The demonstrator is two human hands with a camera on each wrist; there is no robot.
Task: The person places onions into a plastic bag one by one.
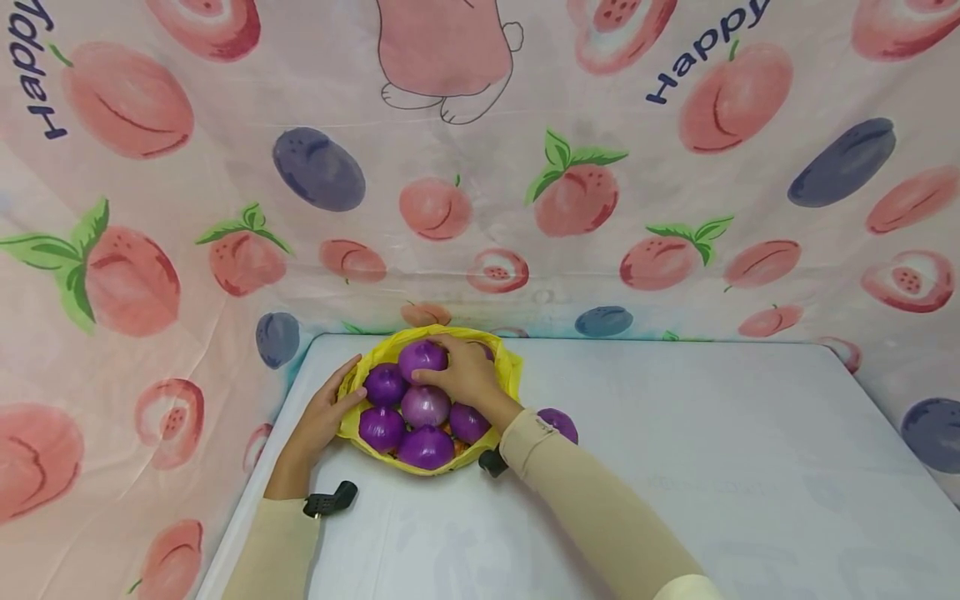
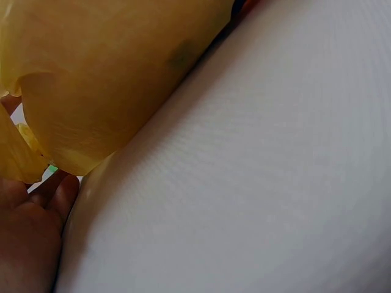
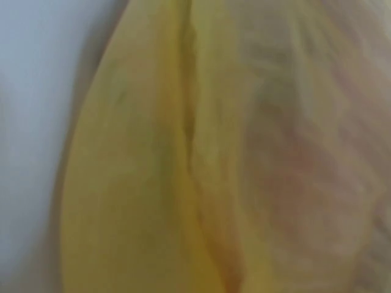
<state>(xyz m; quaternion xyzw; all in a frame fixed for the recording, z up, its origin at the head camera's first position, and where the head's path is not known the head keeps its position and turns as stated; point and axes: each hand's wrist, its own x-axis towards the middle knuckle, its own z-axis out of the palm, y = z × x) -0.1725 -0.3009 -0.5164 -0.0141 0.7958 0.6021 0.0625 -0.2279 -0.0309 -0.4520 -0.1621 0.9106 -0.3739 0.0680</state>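
A yellow plastic bag stands wide-mouthed on the table, with several glossy purple onions inside. My right hand reaches over the bag's right side and grips a purple onion near the back, thumb in front and fingers behind it. At the left rim, my left hand holds the bag, thumb lapped over the edge. In the left wrist view, part of the left hand shows beside the bag's wall. Only blurred yellow plastic and white surface fill most of the right wrist view.
Another purple onion lies outside the bag, partly behind the right sleeve. The white table extends to the right. Fruit-print cloth hangs behind and along the left side. Black wrist mounts sit close to the bag.
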